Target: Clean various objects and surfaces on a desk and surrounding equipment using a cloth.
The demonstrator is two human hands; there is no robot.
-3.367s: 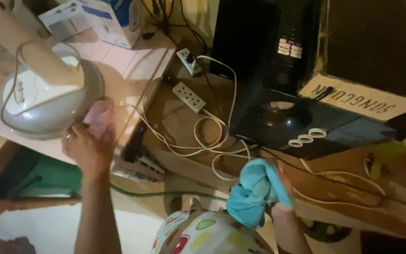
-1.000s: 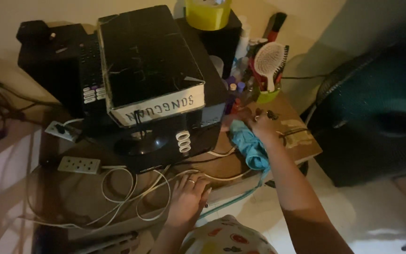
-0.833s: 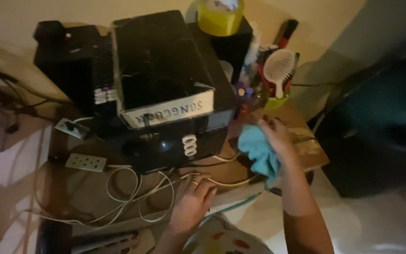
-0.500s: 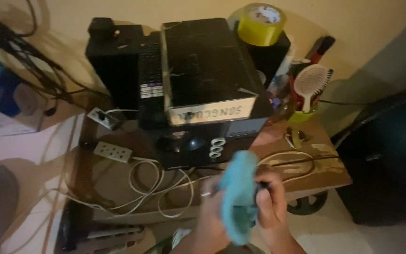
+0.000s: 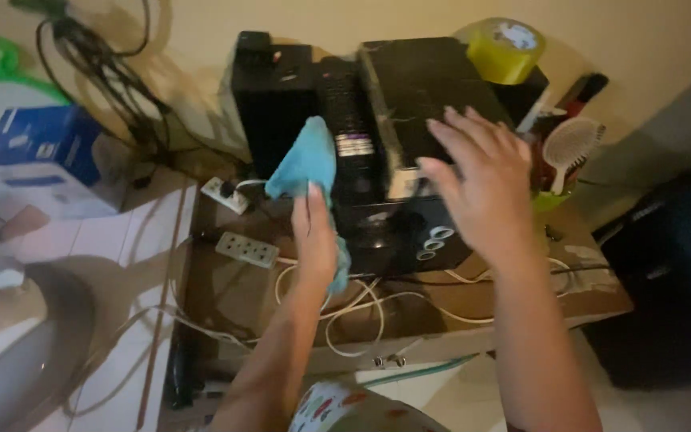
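Nearest the camera, both forearms rise from the lower edge of the head view. The left hand (image 5: 315, 236) is closed on a blue cloth (image 5: 304, 164): the thumb pins the fabric against the palm, so one end stands bunched above the fingers in front of the black speaker (image 5: 269, 104) while a short tail hangs below the wrist. Held this way, the cloth presents a loose pad toward the equipment rather than lying on the table (image 5: 521, 296).

The right hand (image 5: 481, 180) is spread wide and holds nothing — fingers fanned over the front edge of the black box (image 5: 425, 96), apparently just above it; contact cannot be confirmed.

Below the hands, white cords (image 5: 361, 308) loop over the table, and a power strip (image 5: 247, 250) lies flat beside them. Behind the cloth, a remote (image 5: 345, 112) rests between speaker and box. Farther back, a yellow tape roll (image 5: 504, 50) sits on top of the stack, and a hairbrush (image 5: 567, 148) stands upright in a green cup at the right.

Compared with the frame half a second earlier: both hands were then together low at the table's edge, gripping the cloth between them; now the cloth is in the left hand alone and raised to the speaker, and the right hand is free and opened over the box. The view has also shifted, so the stack sits further right.
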